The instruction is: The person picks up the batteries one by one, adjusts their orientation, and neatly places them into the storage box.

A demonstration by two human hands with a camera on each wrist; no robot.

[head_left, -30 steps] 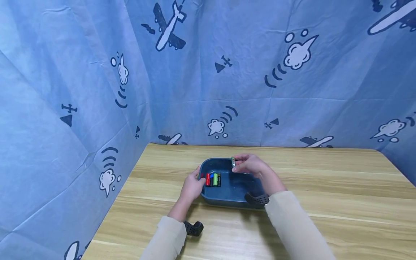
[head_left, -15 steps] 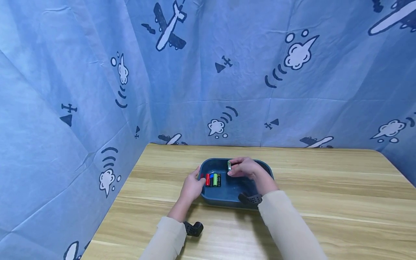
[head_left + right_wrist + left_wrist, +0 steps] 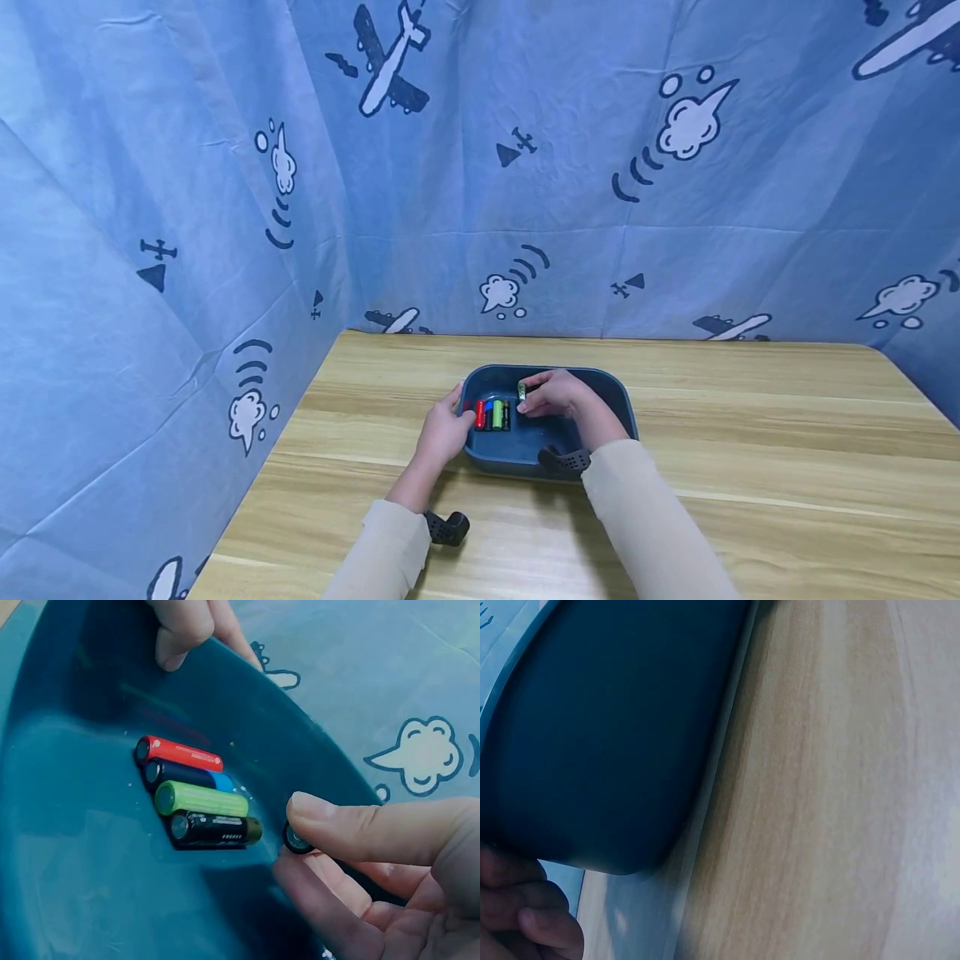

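A dark blue plastic tub (image 3: 542, 433) stands on the table. Its left rim is gripped by my left hand (image 3: 442, 429), thumb inside and fingers outside. Against the tub's left end lie a red battery (image 3: 184, 754), a black-and-blue battery (image 3: 187, 775), a light green battery (image 3: 201, 800) and a black battery (image 3: 214, 828), side by side in a row. Over the tub floor, just right of that row, my right hand (image 3: 558, 396) pinches a green battery (image 3: 522, 391) between thumb and fingers. Only its dark round end shows in the right wrist view.
The wooden table (image 3: 750, 450) reaches out to both sides of the tub. A blue curtain (image 3: 420, 183) with airplane prints hangs behind and along the left. Each wrist wears a black strap mount (image 3: 447, 527).
My right hand has moved left and lower into the tub with the green battery, nearer the row. The left hand and the row have stayed put.
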